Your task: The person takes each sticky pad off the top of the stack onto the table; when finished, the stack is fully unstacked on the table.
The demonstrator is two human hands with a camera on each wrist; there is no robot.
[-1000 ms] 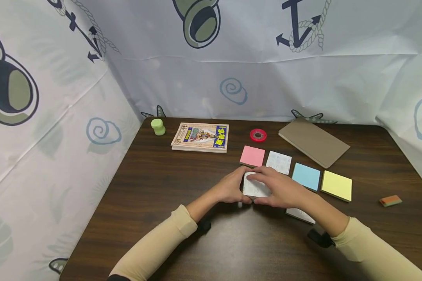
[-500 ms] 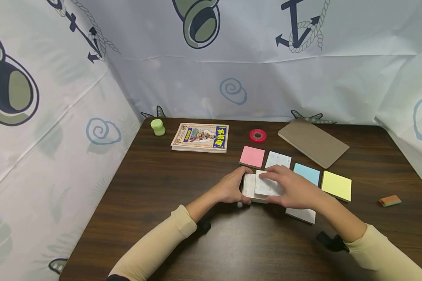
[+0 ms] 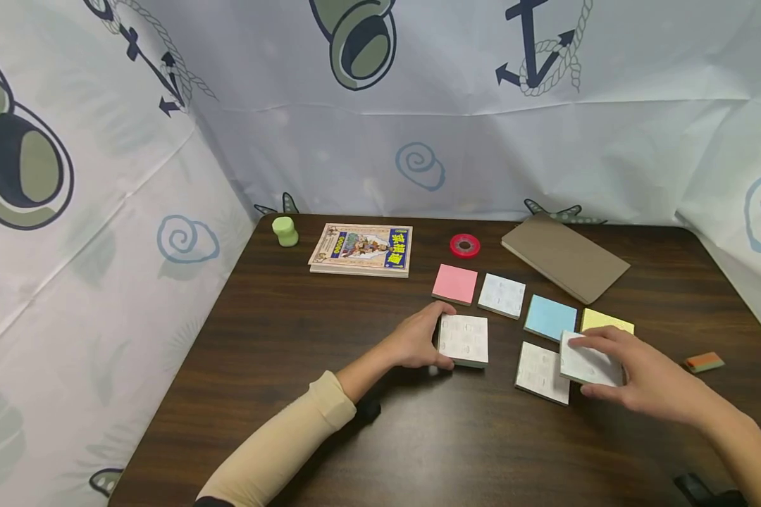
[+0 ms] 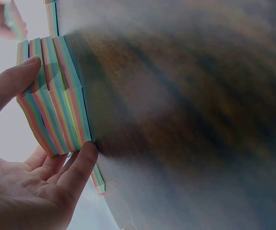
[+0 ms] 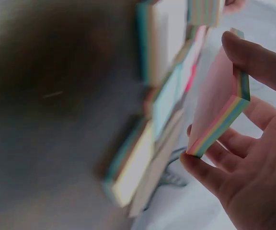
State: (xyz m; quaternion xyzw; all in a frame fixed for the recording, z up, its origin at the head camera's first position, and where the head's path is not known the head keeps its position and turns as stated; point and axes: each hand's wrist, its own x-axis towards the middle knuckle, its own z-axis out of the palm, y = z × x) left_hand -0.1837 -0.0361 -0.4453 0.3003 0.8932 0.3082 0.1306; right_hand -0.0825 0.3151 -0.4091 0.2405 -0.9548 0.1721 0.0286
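Observation:
My left hand grips the sides of a stack of white-topped sticky note pads, thumb nearest me and fingers at the far side. In the left wrist view several pads with rainbow-striped edges make up this stack. A single sticky note pad is held by its edges in my right hand, raised above the table at the right. Its underside looks pink in the right wrist view, where thumb and fingers pinch the striped pad. Beside it a white pad lies flat.
Pink, white, blue and yellow pads form a slanting row. Behind them lie a brown notebook, red tape roll and illustrated book. A green object stands far left; an orange-green eraser-like block lies right.
My right hand has slid the top pad off the stack and carried it to the right, over beside the flat white pad. My left hand has stayed on the stack.

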